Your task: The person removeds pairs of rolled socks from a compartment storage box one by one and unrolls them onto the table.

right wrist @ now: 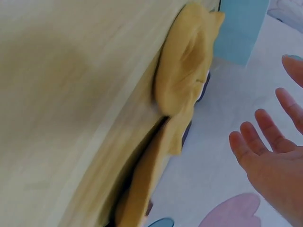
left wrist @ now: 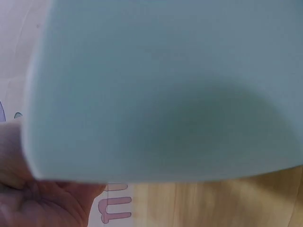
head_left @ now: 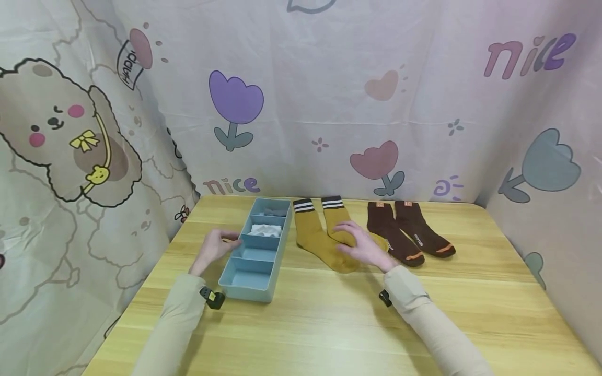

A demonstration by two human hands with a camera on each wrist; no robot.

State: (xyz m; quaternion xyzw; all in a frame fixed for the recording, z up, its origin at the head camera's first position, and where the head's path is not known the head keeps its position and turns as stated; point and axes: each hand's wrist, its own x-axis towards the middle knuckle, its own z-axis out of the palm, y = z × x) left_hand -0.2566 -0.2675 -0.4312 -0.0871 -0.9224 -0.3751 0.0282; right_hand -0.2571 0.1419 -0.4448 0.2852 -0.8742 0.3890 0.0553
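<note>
A light blue divided box (head_left: 246, 295) stands on the left of the table, its compartments in a row. My left hand (head_left: 217, 249) is at its left wall, fingers touching the side near the rim. In the left wrist view the box wall (left wrist: 156, 94) covers most of that hand (left wrist: 47, 203). Two mustard socks (head_left: 317, 243) with black and white striped cuffs lie right of the box. Just over their foot parts is my right hand (head_left: 362, 248), fingers spread and holding nothing. In the right wrist view this hand (right wrist: 272, 151) shows apart from the mustard socks (right wrist: 182, 61).
A pair of dark brown socks (head_left: 425, 230) with orange toe stripes lies farther right. White folded cloth (head_left: 264, 230) and a grey item (head_left: 275, 212) sit in the box's two far compartments. A printed curtain (head_left: 301, 130) hangs behind the wooden table (head_left: 338, 329).
</note>
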